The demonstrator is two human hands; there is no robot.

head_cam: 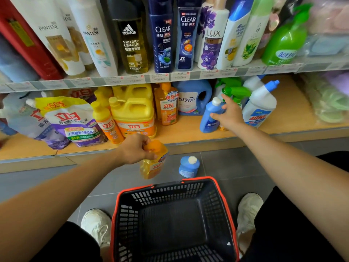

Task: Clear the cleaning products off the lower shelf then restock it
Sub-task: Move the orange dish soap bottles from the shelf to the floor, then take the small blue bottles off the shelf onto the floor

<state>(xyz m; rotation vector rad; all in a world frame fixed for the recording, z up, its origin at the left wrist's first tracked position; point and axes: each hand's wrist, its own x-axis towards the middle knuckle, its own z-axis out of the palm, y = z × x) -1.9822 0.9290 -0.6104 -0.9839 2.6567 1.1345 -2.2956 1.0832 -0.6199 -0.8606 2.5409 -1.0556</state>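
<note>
1. The left hand [135,148] is gripping a clear plastic bottle of orange dish liquid [154,161] by its top, fingers closed round the cap, holding it in front of the wooden lower shelf [188,131] and above the grey tiled floor [236,167].
2. The right hand [229,112] is wrapping its fingers and thumb round a tall blue plastic bottle with a white cap [212,116] that is standing on the lower shelf; the fingers are curled onto it, touching.
3. A small round blue bottle with a white cap [188,166] is standing on the floor, just beside the held orange bottle and near the black plastic shopping basket with a red rim [170,188].
4. Still sitting on the lower shelf are a big yellow plastic jug [135,112] with red Chinese characters, a purple and yellow refill pouch [73,120] printed "150", a blue handled detergent jug [194,97] and a white angled-neck bottle with a blue cap [261,103].
5. Standing on the upper shelf [151,78] are bottles reading PANTENE [96,36], adidas VICTORY LEAGUE [132,38], CLEAR [162,36] and LUX [212,38].
6. White shoes [96,224] are showing either side of the basket.
</note>
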